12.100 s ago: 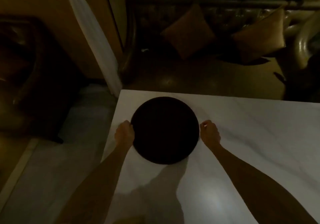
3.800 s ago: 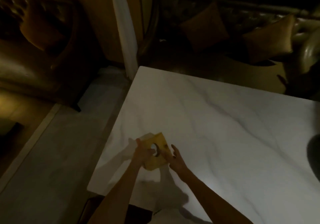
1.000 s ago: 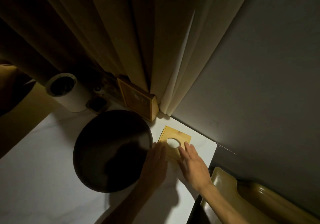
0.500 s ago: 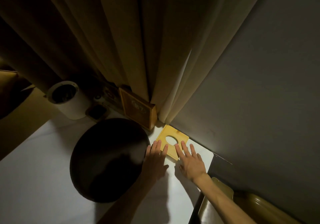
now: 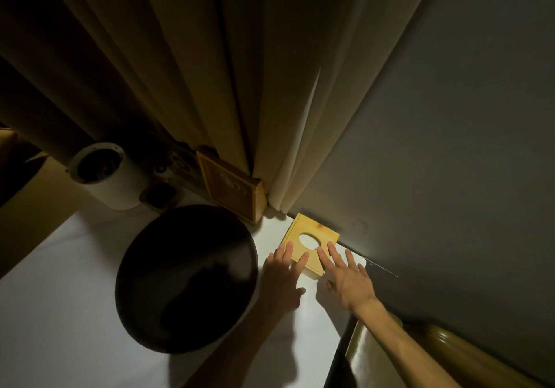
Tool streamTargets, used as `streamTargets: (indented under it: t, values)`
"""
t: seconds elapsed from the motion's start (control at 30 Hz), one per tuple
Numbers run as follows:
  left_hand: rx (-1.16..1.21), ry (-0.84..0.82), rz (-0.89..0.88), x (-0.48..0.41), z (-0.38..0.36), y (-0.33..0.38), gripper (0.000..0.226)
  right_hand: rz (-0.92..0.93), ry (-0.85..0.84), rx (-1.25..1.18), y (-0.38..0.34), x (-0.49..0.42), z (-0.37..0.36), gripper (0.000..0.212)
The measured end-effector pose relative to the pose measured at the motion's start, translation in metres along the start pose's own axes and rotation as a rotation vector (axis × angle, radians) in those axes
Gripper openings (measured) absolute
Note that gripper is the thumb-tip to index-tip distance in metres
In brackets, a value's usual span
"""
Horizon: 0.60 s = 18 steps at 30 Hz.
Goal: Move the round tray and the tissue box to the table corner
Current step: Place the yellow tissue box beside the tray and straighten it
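Note:
The yellow wooden tissue box [image 5: 312, 237], with a round hole in its top, lies flat in the far corner of the white marble table [image 5: 75, 297], against the grey wall. The dark round tray [image 5: 186, 276] rests just left of it. My left hand [image 5: 282, 276] lies with spread fingers on the box's near left edge. My right hand [image 5: 345, 276] has its fingertips spread on the near right part of the box top. Neither hand grips the box.
A white cylindrical container [image 5: 105, 174] and a wooden framed box [image 5: 231, 189] stand at the table's back edge under tan curtains [image 5: 180, 72]. A small dark object [image 5: 159, 195] sits between them. A glossy chair back [image 5: 390, 357] is at the lower right.
The box has slid further into the corner against the wall. Both hands followed it, their fingers now flat and spread on its near edge.

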<state>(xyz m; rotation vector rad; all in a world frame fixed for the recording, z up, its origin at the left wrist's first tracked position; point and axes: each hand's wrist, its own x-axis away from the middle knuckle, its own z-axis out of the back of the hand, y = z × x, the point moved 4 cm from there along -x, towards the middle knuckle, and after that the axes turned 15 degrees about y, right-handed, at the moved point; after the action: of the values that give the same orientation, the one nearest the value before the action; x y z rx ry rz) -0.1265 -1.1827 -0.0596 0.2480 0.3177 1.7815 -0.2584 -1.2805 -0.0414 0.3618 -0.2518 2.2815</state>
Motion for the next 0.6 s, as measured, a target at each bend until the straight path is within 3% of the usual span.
streamTargets:
  t: [0.13, 0.37, 0.6]
  values:
    - [-0.030, -0.040, 0.000, -0.013, 0.003, 0.008, 0.087, -0.003, -0.005, 0.014, 0.010, -0.006, 0.005, 0.073]
    - [-0.020, -0.042, -0.030, -0.015, 0.003, -0.001, 0.068, -0.036, 0.012, 0.006, 0.001, -0.001, 0.010, 0.079]
    - [-0.055, 0.002, -0.048, 0.003, -0.006, 0.003, 0.079, 0.068, -0.010, 0.051, -0.003, 0.025, -0.003, 0.073]
